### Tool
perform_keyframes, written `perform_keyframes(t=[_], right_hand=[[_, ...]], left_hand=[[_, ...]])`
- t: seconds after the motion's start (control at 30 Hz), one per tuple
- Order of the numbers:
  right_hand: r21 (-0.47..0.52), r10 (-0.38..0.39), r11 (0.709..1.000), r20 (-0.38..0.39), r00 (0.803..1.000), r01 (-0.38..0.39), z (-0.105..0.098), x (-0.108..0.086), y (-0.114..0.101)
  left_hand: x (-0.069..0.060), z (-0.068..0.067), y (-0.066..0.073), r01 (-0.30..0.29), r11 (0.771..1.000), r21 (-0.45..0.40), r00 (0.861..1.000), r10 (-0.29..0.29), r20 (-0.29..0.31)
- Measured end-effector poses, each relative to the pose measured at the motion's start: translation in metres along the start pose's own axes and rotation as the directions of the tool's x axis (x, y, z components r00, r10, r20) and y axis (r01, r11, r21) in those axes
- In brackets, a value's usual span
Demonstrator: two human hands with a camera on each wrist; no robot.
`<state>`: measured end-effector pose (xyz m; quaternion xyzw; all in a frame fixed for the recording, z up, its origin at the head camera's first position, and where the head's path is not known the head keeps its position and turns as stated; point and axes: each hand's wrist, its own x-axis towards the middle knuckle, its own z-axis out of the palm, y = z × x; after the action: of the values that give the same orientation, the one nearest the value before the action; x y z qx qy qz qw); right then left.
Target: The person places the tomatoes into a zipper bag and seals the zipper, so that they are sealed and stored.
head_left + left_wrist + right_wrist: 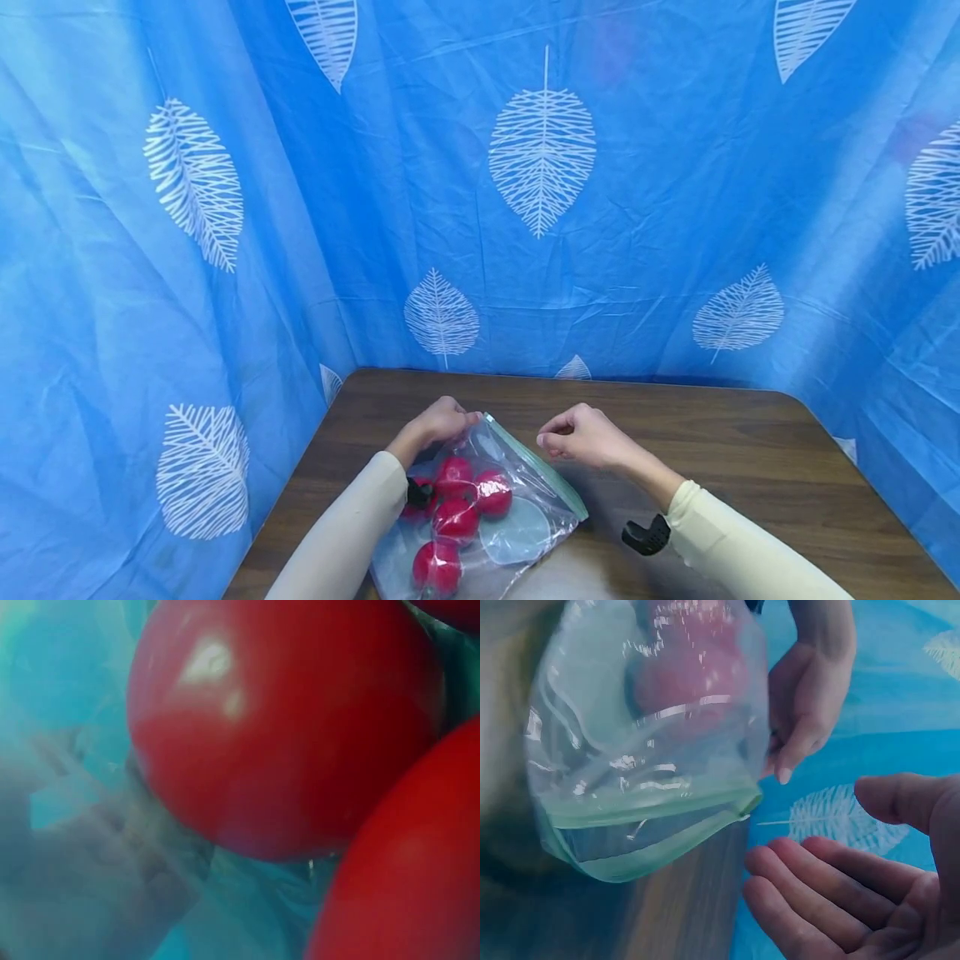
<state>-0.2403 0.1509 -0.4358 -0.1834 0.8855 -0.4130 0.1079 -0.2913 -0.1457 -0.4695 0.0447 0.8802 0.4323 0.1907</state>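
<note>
A clear zip bag (536, 492) with a green zip strip lies tilted on the table, holding several red tomatoes (456, 521). My left hand (444, 421) pinches the bag's edge close to the upper corner of its mouth. In the right wrist view, the bag's green mouth (656, 832) gapes, its two strips standing apart. My right hand (588, 437) is off to the right of the mouth, thumb apart from loosely bent fingers (817, 900), with nothing held. Tomato skin (277, 727) fills much of the left wrist view, where the left hand is blurred.
The brown wooden table (750, 467) extends to the right of the bag. Blue curtains (637, 208) with white leaf prints hang behind it and at both sides. A pale oval patch (516, 532) shows on the bag.
</note>
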Motion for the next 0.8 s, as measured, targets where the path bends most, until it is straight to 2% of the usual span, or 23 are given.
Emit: perform_keyframes(t=[0.13,0.3,0.53,0.8], right_hand=[[-0.042,0.007,0.999,-0.073,0.997,-0.01,0.007,0.025,0.0],[-0.065,0.004,0.998,-0.117,0.993,-0.012,0.018,0.049,0.001],[-0.062,0.001,0.998,-0.172,0.985,-0.012,0.034,0.075,0.001],[-0.035,-0.018,0.999,-0.198,0.98,0.011,0.05,0.091,-0.004]], left_hand=[[0.0,0.003,0.0,0.012,1.0,-0.007,0.999,-0.013,-0.04],[0.002,0.007,-0.002,0.002,1.0,-0.016,0.996,-0.003,-0.093],[0.006,0.01,-0.007,-0.083,0.995,-0.048,0.984,0.074,-0.163],[0.007,0.011,-0.006,-0.127,0.989,-0.07,0.971,0.11,-0.21]])
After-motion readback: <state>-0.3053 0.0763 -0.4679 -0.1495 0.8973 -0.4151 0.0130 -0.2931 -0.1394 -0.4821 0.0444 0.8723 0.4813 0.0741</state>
